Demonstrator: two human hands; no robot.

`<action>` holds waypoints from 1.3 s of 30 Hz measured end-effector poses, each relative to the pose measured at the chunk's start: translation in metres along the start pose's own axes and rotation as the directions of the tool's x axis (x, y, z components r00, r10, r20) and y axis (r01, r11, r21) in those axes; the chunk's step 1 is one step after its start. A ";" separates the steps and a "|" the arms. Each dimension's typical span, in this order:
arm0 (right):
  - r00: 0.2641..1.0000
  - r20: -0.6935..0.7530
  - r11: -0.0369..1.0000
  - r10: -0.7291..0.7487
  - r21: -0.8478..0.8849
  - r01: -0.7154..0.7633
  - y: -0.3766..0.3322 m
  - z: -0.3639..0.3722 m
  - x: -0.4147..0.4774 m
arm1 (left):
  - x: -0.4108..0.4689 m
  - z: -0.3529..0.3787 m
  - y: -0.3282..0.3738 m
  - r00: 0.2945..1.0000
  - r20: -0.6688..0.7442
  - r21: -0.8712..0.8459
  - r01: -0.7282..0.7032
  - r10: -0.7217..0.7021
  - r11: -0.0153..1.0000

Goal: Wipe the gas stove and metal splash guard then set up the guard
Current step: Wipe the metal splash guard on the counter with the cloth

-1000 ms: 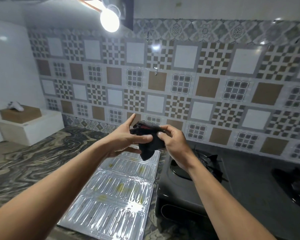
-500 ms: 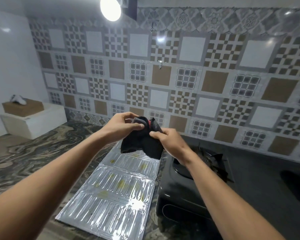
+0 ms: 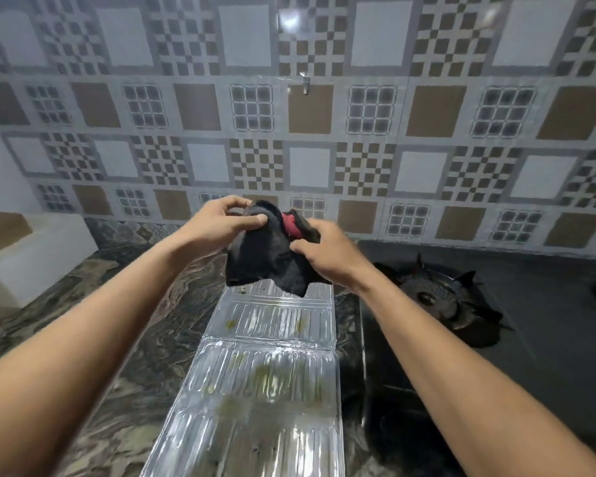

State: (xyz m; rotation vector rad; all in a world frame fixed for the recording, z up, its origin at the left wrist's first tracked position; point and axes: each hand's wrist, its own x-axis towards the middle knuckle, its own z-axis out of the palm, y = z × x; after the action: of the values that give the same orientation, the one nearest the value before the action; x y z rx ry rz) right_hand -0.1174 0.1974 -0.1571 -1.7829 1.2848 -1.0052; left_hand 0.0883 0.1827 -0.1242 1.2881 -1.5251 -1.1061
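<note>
A black cloth (image 3: 262, 259) with a red patch hangs in the air above the far end of the metal splash guard (image 3: 265, 380). My left hand (image 3: 217, 225) pinches its upper left edge and my right hand (image 3: 327, 253) grips its right side. The guard is a ribbed, shiny folding sheet lying flat on the counter, with yellowish stains on several panels. The black gas stove (image 3: 444, 297) sits just right of the guard, one burner with its pan support in view.
A dark marbled counter (image 3: 124, 339) runs under the guard and to the left. A white box (image 3: 31, 256) with a brown top stands at the far left. The patterned tiled wall (image 3: 324, 132) rises behind, with a small tap (image 3: 305, 85) on it.
The cloth has spread out wider between both hands and hangs lower. The view has tilted down and shifted, so the guard now lies straight ahead.
</note>
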 end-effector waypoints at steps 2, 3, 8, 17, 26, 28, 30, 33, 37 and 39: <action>0.999 -0.043 0.999 0.028 -0.026 -0.030 0.001 0.009 0.012 | 0.014 -0.012 -0.009 0.999 0.038 0.001 0.022 -0.022 1.000; 0.997 -0.061 0.998 0.045 -0.029 -0.047 0.003 0.013 0.018 | 0.023 -0.016 -0.015 0.998 0.050 -0.015 0.036 -0.035 0.999; 0.988 -0.081 0.990 0.134 -0.038 -0.137 0.023 0.035 0.052 | 0.065 -0.031 -0.058 0.985 0.096 -0.001 0.146 -0.145 0.989; 0.946 -0.121 0.945 0.301 -0.093 -0.313 0.096 0.082 0.118 | 0.140 -0.026 -0.146 0.938 0.112 0.006 0.328 -0.327 0.945; 0.854 0.009 0.811 0.520 -0.319 -0.490 0.159 0.107 0.194 | 0.211 -0.018 -0.226 0.936 0.080 0.271 0.310 -0.342 0.912; 0.813 0.056 0.760 0.579 -0.400 -0.513 0.166 0.109 0.210 | 0.225 -0.017 -0.242 0.935 0.063 0.391 0.299 -0.349 0.871; 0.770 0.091 0.705 0.632 -0.481 -0.521 0.172 0.112 0.226 | 0.236 -0.018 -0.254 0.939 0.069 0.503 0.259 -0.336 0.825; 0.728 0.092 0.630 0.679 -0.582 -0.514 0.187 0.121 0.244 | 0.247 -0.016 -0.268 0.955 0.099 0.520 0.189 -0.279 0.833; 0.784 -0.090 0.513 0.614 -0.709 -0.484 0.205 0.148 0.238 | 0.256 -0.037 -0.294 0.981 0.149 0.604 0.007 -0.122 0.797; 0.880 -0.178 0.545 0.441 -0.726 -0.420 0.210 0.169 0.225 | 0.257 -0.055 -0.305 0.971 0.234 0.726 -0.142 -0.048 0.672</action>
State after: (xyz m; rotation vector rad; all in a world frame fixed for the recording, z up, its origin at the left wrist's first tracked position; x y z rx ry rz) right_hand -0.0075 -0.0553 -0.3753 -1.8435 2.2085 -0.1239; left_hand 0.1871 -0.1036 -0.3897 1.6628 -2.3241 -0.5982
